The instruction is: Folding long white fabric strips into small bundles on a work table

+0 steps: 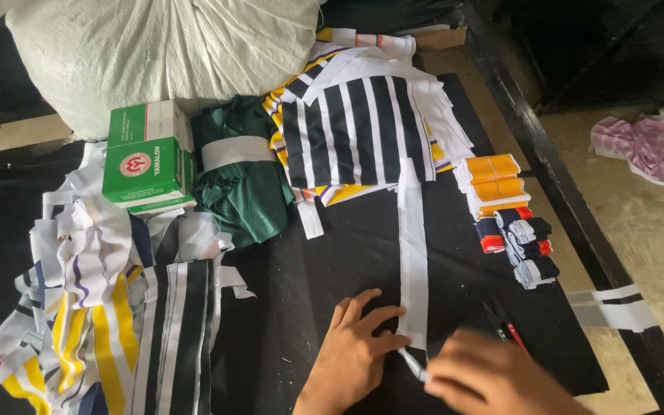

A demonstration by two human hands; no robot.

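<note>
Two hands, left hand [355, 346] flat on white strip [412, 253], right hand [493, 376] gripping marker [413, 365], black table [332, 253], concrete floor [624, 207].

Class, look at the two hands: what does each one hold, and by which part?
The right hand grips a white marker by its rear. The left hand holds nothing; it presses the white strip near its lower end.
</note>
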